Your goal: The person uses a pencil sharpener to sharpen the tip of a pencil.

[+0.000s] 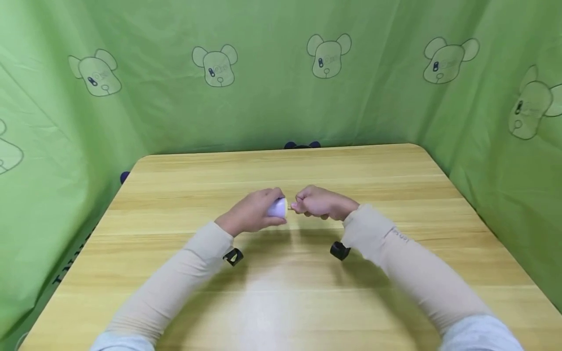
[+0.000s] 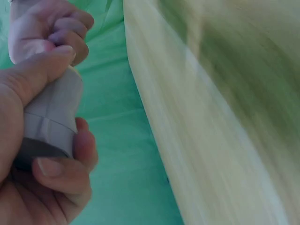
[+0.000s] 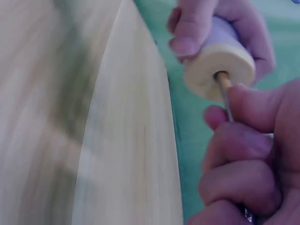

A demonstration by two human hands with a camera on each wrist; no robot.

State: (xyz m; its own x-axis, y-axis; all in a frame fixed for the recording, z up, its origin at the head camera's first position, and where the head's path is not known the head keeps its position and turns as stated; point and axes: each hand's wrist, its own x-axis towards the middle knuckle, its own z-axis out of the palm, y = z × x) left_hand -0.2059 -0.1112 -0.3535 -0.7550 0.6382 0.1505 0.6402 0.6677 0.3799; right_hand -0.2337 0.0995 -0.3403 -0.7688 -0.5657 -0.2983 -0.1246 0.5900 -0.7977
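Observation:
My left hand (image 1: pixel 252 212) grips a pale lavender, cylindrical pencil sharpener (image 1: pixel 276 208) held sideways above the table. Its cream end face (image 3: pixel 201 77) points right and has a round hole in the middle. In the left wrist view the sharpener's body (image 2: pixel 54 105) looks grey with a darker base, thumb on one side and fingers on the other. Opposite it, my right hand (image 1: pixel 322 202) pinches a thin pencil (image 3: pixel 226 86), tan and grey, whose end sits in the hole. Curled fingers hide the rest of the pencil.
A wood-grain table (image 1: pixel 281 302) lies beneath both hands. Green curtains (image 1: pixel 272 112) printed with bear heads stand round its back and sides. Black wrist devices (image 1: pixel 340 250) hang under both forearms.

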